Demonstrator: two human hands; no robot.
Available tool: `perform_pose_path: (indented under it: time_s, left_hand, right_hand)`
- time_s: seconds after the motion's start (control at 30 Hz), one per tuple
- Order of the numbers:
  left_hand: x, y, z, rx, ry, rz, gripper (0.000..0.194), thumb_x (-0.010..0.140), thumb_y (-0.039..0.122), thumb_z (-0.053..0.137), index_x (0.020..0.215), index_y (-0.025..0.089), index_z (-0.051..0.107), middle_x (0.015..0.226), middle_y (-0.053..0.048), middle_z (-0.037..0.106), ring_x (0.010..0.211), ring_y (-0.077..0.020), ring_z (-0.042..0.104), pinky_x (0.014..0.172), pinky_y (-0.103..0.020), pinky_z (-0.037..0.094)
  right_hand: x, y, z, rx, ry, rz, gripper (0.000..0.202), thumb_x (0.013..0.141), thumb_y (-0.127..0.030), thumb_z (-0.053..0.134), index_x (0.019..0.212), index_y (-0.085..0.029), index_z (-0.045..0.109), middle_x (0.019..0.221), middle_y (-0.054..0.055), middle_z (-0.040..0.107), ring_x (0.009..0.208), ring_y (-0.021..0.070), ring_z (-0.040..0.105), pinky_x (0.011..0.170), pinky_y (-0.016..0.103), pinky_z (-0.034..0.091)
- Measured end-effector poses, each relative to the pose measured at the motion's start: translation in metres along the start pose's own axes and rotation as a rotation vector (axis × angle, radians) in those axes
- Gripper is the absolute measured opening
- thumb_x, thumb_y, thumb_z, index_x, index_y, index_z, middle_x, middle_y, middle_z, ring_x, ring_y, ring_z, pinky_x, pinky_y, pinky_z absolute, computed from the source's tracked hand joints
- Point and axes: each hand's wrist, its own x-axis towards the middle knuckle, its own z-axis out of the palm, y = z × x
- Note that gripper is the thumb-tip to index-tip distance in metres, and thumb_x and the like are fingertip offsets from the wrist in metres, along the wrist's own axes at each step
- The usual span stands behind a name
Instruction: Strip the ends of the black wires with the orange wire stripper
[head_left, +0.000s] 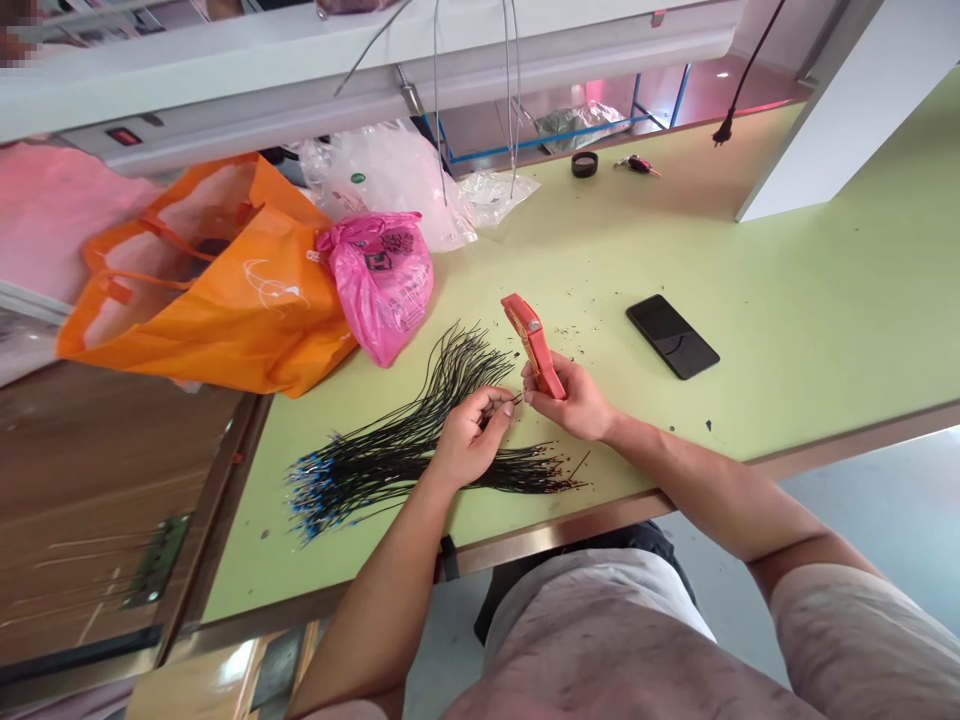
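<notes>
My right hand (574,400) is wrapped round a red hand tool (534,342) that looks like a wire stripper, its far end tilted up and away from me. Just left of it, my left hand (478,430) pinches a thin black wire (516,399), whose tip points toward the tool. Whether the tool touches that wire I cannot tell. Under and around my left hand lie two bunches of black wires: one bunch (457,375) fans out toward the back, the other bunch (525,470) runs along the table's front. Blue ends (311,485) gather at the left.
On the green table (840,300) a black phone (673,336) lies to the right, with small scraps in the middle. An orange bag (225,290), a pink plastic bag (386,285) and a clear bag (375,170) stand at the back left. A black ring (584,164) lies farther back.
</notes>
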Motion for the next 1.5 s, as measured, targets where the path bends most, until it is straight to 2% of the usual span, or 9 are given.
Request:
perform_pose_path:
  time_s: [0.17, 0.37, 0.53, 0.67, 0.87, 1.07, 1.23, 1.37, 1.5]
  left_hand:
    - [-0.001, 0.002, -0.001, 0.010, 0.005, -0.002, 0.038, 0.099, 0.059, 0.071, 0.101, 0.021, 0.072, 0.076, -0.001, 0.071, 0.068, -0.0163, 0.065, 0.066, -0.029, 0.051]
    - [-0.001, 0.004, 0.002, -0.038, 0.008, -0.038, 0.039, 0.096, 0.058, 0.074, 0.104, 0.020, 0.073, 0.069, 0.002, 0.062, 0.061, -0.0143, 0.055, 0.059, -0.027, 0.044]
    - [-0.001, 0.006, 0.002, -0.014, 0.024, -0.037, 0.040, 0.097, 0.060, 0.073, 0.107, 0.021, 0.078, 0.066, 0.003, 0.055, 0.057, -0.0138, 0.044, 0.054, -0.027, 0.035]
    - [-0.001, 0.007, 0.000, 0.023, 0.050, -0.021, 0.038, 0.097, 0.058, 0.072, 0.101, 0.021, 0.078, 0.065, 0.003, 0.055, 0.058, -0.0139, 0.044, 0.055, -0.027, 0.036]
    - [-0.002, 0.005, 0.000, 0.016, 0.019, -0.005, 0.034, 0.099, 0.055, 0.072, 0.099, 0.021, 0.074, 0.068, 0.003, 0.057, 0.059, -0.0140, 0.048, 0.057, -0.028, 0.038]
    - [-0.003, 0.006, 0.003, -0.011, -0.016, 0.007, 0.033, 0.100, 0.054, 0.072, 0.099, 0.021, 0.072, 0.073, 0.000, 0.068, 0.062, -0.0144, 0.058, 0.061, -0.028, 0.046]
    - [-0.002, 0.006, 0.003, -0.035, 0.007, 0.027, 0.039, 0.100, 0.059, 0.073, 0.098, 0.020, 0.073, 0.072, 0.001, 0.067, 0.058, -0.0124, 0.054, 0.056, -0.026, 0.043]
    - [-0.001, 0.002, 0.004, -0.039, 0.073, 0.027, 0.044, 0.098, 0.063, 0.074, 0.100, 0.019, 0.074, 0.074, 0.000, 0.069, 0.059, -0.0124, 0.056, 0.056, -0.025, 0.045]
    - [0.003, 0.000, 0.004, -0.083, 0.215, -0.011, 0.048, 0.096, 0.067, 0.074, 0.105, 0.020, 0.073, 0.075, 0.000, 0.071, 0.059, -0.0133, 0.059, 0.057, -0.025, 0.049]
  right_hand:
    - [0.001, -0.001, 0.001, 0.024, 0.054, -0.015, 0.028, 0.082, -0.036, 0.081, 0.095, -0.025, 0.058, 0.083, -0.003, 0.063, 0.076, 0.0156, 0.058, 0.074, 0.035, 0.054]
    - [0.002, -0.001, 0.004, 0.010, 0.096, -0.017, 0.034, 0.083, -0.046, 0.084, 0.094, -0.026, 0.058, 0.081, -0.003, 0.061, 0.075, 0.0155, 0.055, 0.072, 0.035, 0.053]
    - [0.002, -0.003, 0.002, 0.025, 0.128, -0.028, 0.033, 0.084, -0.042, 0.085, 0.094, -0.025, 0.058, 0.081, -0.004, 0.061, 0.073, 0.0144, 0.054, 0.072, 0.035, 0.052]
    - [0.005, -0.006, -0.008, 0.079, 0.138, 0.047, 0.037, 0.081, -0.042, 0.088, 0.099, -0.025, 0.060, 0.085, -0.003, 0.065, 0.076, 0.0153, 0.060, 0.076, 0.037, 0.056]
    - [0.005, -0.006, -0.007, 0.090, -0.001, 0.035, 0.045, 0.077, -0.045, 0.094, 0.102, -0.025, 0.063, 0.097, 0.002, 0.072, 0.088, 0.0184, 0.066, 0.083, 0.039, 0.060]
    - [-0.001, -0.005, 0.000, -0.029, -0.013, -0.004, 0.031, 0.084, -0.034, 0.079, 0.106, -0.024, 0.060, 0.088, -0.002, 0.066, 0.077, 0.0156, 0.061, 0.075, 0.035, 0.055]
    - [-0.001, -0.007, -0.002, -0.039, -0.041, -0.026, 0.026, 0.083, -0.029, 0.075, 0.103, -0.023, 0.059, 0.087, -0.002, 0.065, 0.076, 0.0151, 0.059, 0.074, 0.034, 0.053]
    - [-0.002, -0.008, -0.001, -0.049, -0.073, -0.027, 0.026, 0.084, -0.028, 0.074, 0.103, -0.023, 0.058, 0.086, -0.003, 0.063, 0.075, 0.0143, 0.057, 0.073, 0.033, 0.052]
    - [-0.005, -0.007, -0.001, -0.081, -0.114, -0.063, 0.026, 0.084, -0.026, 0.072, 0.105, -0.024, 0.056, 0.087, -0.004, 0.061, 0.075, 0.0140, 0.057, 0.072, 0.031, 0.052]
